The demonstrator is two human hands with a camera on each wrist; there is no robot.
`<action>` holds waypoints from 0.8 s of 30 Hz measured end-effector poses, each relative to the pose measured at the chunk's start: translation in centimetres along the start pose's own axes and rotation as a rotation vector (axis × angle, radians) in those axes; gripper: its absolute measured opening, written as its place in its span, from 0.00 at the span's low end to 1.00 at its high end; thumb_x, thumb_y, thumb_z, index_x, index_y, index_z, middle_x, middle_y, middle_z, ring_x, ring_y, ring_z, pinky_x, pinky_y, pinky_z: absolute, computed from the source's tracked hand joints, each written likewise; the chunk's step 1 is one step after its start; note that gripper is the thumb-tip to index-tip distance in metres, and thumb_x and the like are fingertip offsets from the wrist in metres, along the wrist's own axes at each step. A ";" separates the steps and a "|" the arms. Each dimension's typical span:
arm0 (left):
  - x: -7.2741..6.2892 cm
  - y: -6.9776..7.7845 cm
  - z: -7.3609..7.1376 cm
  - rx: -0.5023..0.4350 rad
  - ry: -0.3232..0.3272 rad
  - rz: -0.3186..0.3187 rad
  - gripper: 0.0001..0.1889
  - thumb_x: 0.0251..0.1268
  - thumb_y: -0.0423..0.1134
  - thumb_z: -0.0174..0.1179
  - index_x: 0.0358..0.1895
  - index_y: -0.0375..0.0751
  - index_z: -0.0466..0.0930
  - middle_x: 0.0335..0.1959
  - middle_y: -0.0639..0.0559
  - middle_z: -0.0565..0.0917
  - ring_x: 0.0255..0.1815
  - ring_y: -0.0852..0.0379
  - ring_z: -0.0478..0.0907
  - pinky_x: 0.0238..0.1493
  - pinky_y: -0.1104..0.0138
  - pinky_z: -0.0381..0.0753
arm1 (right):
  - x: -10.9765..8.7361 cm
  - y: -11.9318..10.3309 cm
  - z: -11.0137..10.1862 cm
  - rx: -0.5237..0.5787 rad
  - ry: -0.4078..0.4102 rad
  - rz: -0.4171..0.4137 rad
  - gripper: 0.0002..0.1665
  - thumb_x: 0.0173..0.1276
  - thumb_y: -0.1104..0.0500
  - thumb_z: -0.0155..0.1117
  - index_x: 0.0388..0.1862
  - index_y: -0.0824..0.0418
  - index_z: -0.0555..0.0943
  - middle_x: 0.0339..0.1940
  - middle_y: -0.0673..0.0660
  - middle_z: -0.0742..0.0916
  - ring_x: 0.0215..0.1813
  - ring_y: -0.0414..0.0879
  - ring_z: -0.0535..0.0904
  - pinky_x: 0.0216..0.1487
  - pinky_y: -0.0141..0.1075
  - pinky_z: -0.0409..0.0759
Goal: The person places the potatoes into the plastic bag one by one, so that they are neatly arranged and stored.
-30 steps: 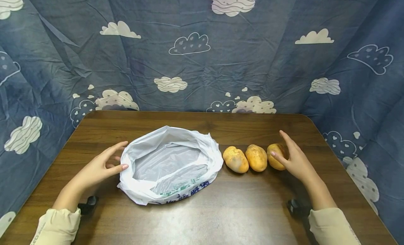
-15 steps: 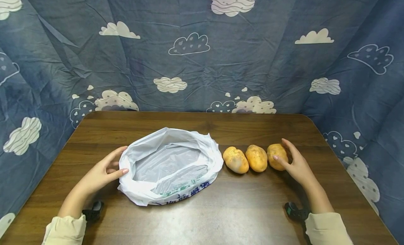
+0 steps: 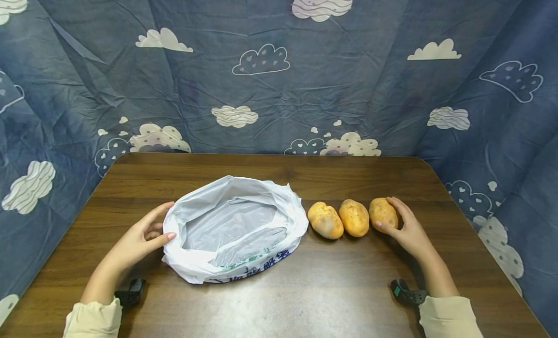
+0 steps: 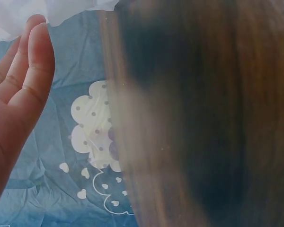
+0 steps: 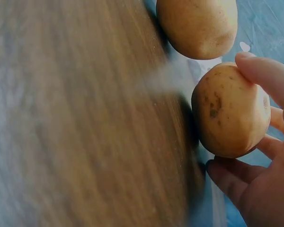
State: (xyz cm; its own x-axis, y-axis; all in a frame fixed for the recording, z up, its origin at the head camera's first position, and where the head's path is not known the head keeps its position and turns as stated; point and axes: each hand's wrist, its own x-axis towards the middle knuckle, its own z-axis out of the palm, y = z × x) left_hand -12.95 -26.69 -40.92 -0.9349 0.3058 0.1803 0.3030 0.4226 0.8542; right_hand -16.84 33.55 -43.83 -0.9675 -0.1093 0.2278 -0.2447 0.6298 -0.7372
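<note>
A white plastic bag (image 3: 235,229) stands on the table with its mouth spread wide, lettering on its near side. My left hand (image 3: 135,241) is at the bag's left end, thumb and forefinger against its rim; in the left wrist view the visible fingers (image 4: 40,61) look fairly straight, their tips at the bag's edge. To the right of the bag are three potatoes in a row. My right hand (image 3: 410,231) has its thumb and fingers around the rightmost potato (image 5: 232,111), which sits on the table. The middle potato (image 3: 354,218) and the left potato (image 3: 325,220) lie close together.
The brown wooden table (image 3: 279,309) ends at the back against a blue cloud-patterned curtain (image 3: 279,100). Black wrist straps with devices are on the left wrist (image 3: 131,292) and the right wrist (image 3: 407,292).
My right hand has come down and its thumb and fingers have closed around the rightmost potato. My left hand has shifted slightly against the bag's left rim, and the bag has barely moved.
</note>
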 end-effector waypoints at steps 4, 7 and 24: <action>-0.1 -0.1 0.2 -0.041 -0.009 0.005 0.33 0.59 0.29 0.58 0.67 0.43 0.55 0.56 0.38 0.67 0.41 0.62 0.76 0.36 0.69 0.76 | 0.0 0.0 0.1 0.005 0.002 0.010 0.44 0.55 0.59 0.67 0.66 0.68 0.57 0.65 0.71 0.59 0.65 0.67 0.50 0.57 0.63 0.50; -0.1 0.0 0.2 -0.081 -0.025 -0.001 0.33 0.59 0.29 0.57 0.67 0.42 0.55 0.53 0.37 0.69 0.40 0.59 0.77 0.35 0.69 0.76 | -0.1 -0.1 0.1 0.021 0.006 0.034 0.44 0.56 0.58 0.67 0.66 0.67 0.57 0.66 0.71 0.57 0.65 0.67 0.49 0.57 0.63 0.50; -0.3 0.3 0.3 -0.096 -0.016 0.025 0.29 0.58 0.27 0.57 0.64 0.36 0.59 0.49 0.35 0.70 0.40 0.60 0.77 0.35 0.70 0.76 | -0.2 -0.3 0.1 -0.028 0.181 0.045 0.42 0.54 0.59 0.69 0.65 0.64 0.61 0.64 0.67 0.63 0.59 0.62 0.61 0.53 0.33 0.64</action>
State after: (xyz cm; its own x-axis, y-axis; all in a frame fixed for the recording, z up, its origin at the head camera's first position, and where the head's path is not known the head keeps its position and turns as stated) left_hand -12.54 -26.36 -40.85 -0.9240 0.3293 0.1945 0.3060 0.3316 0.8924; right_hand -16.55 33.34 -43.77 -0.9496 0.0581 0.3082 -0.1975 0.6525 -0.7316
